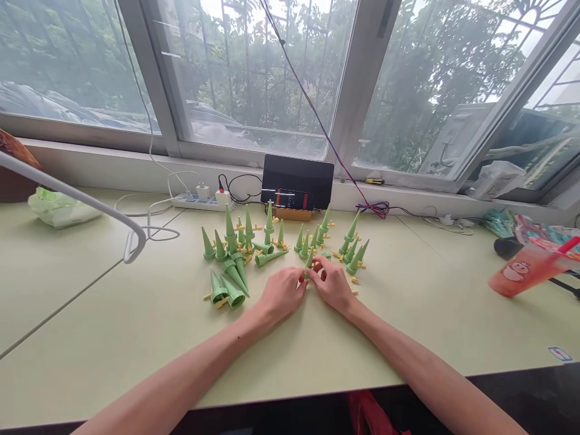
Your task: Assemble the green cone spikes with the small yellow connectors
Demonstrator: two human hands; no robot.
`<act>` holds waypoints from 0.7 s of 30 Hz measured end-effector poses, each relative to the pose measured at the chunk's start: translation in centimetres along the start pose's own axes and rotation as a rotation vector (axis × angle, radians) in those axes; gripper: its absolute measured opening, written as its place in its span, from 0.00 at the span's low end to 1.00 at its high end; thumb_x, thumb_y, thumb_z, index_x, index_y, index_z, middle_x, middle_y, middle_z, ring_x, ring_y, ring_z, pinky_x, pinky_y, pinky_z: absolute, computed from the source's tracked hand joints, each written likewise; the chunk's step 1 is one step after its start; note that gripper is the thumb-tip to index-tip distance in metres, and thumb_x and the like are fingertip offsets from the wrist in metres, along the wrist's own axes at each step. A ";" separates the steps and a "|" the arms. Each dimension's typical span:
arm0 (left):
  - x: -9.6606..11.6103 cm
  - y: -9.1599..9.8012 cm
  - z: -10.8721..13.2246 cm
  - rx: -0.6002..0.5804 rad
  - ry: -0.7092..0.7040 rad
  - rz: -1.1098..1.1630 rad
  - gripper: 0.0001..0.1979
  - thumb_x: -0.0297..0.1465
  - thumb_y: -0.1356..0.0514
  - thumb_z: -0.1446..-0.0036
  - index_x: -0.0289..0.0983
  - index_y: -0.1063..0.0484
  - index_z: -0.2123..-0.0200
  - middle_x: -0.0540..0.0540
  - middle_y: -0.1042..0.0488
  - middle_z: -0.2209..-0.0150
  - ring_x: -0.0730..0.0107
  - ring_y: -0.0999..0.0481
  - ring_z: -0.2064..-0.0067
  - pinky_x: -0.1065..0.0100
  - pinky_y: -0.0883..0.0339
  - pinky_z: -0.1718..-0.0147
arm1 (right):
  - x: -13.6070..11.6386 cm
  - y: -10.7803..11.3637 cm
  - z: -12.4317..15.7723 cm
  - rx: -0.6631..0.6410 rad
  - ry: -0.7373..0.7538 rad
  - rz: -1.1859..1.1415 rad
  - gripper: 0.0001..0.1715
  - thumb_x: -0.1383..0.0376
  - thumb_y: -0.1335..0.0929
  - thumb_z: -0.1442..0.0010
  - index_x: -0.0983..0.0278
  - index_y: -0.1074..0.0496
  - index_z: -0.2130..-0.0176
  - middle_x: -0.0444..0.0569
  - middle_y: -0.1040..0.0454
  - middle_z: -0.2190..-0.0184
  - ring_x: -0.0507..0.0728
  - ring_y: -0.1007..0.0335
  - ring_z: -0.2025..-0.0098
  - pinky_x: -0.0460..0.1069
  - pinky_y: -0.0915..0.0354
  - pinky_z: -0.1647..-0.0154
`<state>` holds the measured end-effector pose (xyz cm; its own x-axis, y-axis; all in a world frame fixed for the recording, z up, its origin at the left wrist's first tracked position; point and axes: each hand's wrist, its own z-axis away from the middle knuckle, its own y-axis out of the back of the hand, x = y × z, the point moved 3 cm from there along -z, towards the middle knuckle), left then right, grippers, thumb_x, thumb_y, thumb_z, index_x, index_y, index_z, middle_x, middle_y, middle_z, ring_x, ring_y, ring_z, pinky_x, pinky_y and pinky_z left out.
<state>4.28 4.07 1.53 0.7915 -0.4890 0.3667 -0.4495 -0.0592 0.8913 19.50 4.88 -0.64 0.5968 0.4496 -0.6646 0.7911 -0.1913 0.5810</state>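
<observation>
Near the middle of the table, both my hands meet around one small green plastic watering spike (310, 260), which points upward. The fingers of my left hand (284, 291) are closed at its lower left side. My right hand (333, 284) pinches it from the right, thumb and forefinger on its body. Part of the spike is hidden by my fingers. Behind it stand several more green spikes with yellow valves (330, 223). To the left, a loose green spike (233, 293) lies tilted with its open end toward me, beside a yellow valve (222, 302).
A tablet (298, 175) leans at the back by the window, with a power strip (203, 201) to its left. A white curved bar (90, 202) crosses the left side. At right stands a cup of red drink (521, 275). Tangled cable (378, 209) lies by the wall.
</observation>
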 end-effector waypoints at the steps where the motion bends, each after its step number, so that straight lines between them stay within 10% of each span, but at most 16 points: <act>1: 0.1 0.0 0.0 -0.003 -0.008 0.005 0.12 0.27 0.47 0.37 0.37 0.29 0.72 0.45 0.23 0.70 0.63 0.26 0.67 0.66 0.43 0.70 | 0.0 0.0 0.0 0.001 0.005 0.010 0.12 0.59 0.34 0.34 0.63 0.29 0.53 0.45 0.24 0.69 0.53 0.34 0.77 0.48 0.36 0.72; 21: 0.3 -0.5 0.2 -0.009 -0.053 0.090 0.12 0.23 0.48 0.41 0.37 0.29 0.74 0.45 0.23 0.72 0.65 0.26 0.70 0.67 0.46 0.71 | -0.1 -1.0 -0.5 -0.019 0.055 0.218 0.28 0.66 0.37 0.36 0.68 0.35 0.38 0.54 0.21 0.57 0.59 0.25 0.66 0.55 0.29 0.56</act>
<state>4.61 3.77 1.16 0.7253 -0.5370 0.4308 -0.5136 -0.0053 0.8580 18.60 5.48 -0.91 0.7451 0.4460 -0.4958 0.6409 -0.2731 0.7174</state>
